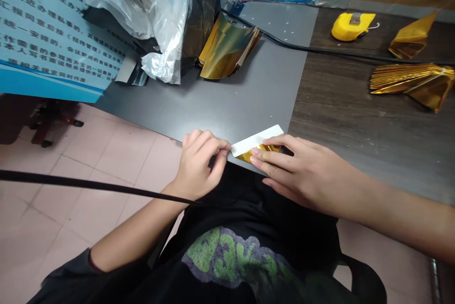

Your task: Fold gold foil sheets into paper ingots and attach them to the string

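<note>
A small folded sheet of paper (256,140), white on one face and gold foil on the other, lies at the near edge of the grey table mat (249,86). My left hand (199,161) pinches the sheet's left end between thumb and forefinger. My right hand (298,171) lies flat over the gold part, fingers stretched out and pressing it down.
A stack of curved gold sheets (225,48) lies beside crumpled clear plastic bags (156,14). Folded gold pieces (414,83) and another gold piece (412,36) sit at the right on the dark wood table (355,119). A yellow tape measure (351,25) and a black cable (320,49) lie behind.
</note>
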